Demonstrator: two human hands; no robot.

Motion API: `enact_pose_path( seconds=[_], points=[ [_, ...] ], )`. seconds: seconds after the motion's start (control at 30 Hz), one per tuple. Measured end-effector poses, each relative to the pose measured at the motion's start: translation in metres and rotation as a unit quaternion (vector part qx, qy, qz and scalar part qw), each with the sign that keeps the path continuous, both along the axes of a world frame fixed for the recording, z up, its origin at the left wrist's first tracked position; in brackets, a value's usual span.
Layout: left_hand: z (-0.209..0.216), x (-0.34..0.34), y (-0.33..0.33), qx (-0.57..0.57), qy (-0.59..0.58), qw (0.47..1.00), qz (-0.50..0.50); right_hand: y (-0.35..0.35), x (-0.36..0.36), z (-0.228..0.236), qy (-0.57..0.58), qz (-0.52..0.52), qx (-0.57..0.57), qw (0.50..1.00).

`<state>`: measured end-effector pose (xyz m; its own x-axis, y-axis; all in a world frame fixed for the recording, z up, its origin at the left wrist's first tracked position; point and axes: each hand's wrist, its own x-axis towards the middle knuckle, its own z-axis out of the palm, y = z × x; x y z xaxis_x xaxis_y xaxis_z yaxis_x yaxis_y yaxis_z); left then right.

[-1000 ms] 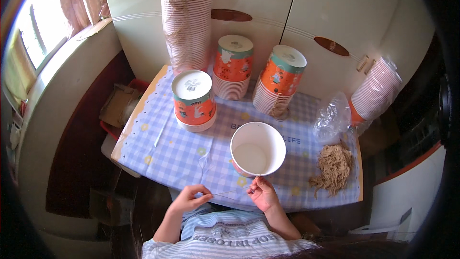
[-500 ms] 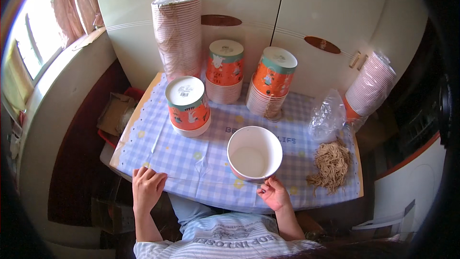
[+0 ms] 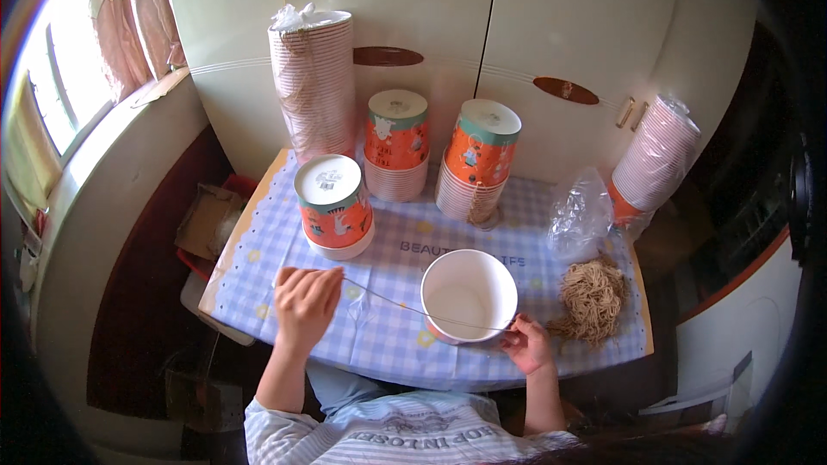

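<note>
A white-lined paper bucket stands mouth up at the near middle of the table. A thin string stretches from my left hand to my right, passing low in front of the bucket's mouth. My left hand is raised to the left of the bucket, fingers closed on one end of the string. Beside the bucket's near right rim, my right hand pinches the string's other end. Whether those fingertips touch the bucket is unclear.
Upturned orange-and-green paper buckets stand in stacks behind. Taller wrapped stacks rise at the back left and right. A tangled pile of tan string and a clear plastic bag lie right, on the checked tablecloth.
My left hand has risen and moved right, and my right hand has shifted slightly right. The string between them now slants down toward the right, across the bucket's near side.
</note>
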<state>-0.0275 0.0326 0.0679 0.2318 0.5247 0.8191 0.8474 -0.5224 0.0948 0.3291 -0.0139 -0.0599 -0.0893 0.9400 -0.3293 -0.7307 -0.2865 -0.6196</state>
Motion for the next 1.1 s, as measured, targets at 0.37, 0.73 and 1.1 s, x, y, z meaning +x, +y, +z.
enact_pose_path(
  seconds=[0.37, 0.73, 1.1],
  points=[
    [-0.038, 0.086, 0.02, -0.024, 0.101, 0.973, -0.206, 0.046, -0.04, 0.087, -0.399, 0.08, 0.254, 0.878],
    [-0.062, 0.105, 0.015, -0.01, 0.145, 0.967, -0.208, 0.095, -0.065, 0.065, -0.375, 0.259, 0.187, 0.87],
    [-0.075, 0.101, 0.027, -0.19, -0.027, 0.969, -0.159, 0.124, -0.071, 0.063, -0.306, 0.278, 0.176, 0.893]
  ],
)
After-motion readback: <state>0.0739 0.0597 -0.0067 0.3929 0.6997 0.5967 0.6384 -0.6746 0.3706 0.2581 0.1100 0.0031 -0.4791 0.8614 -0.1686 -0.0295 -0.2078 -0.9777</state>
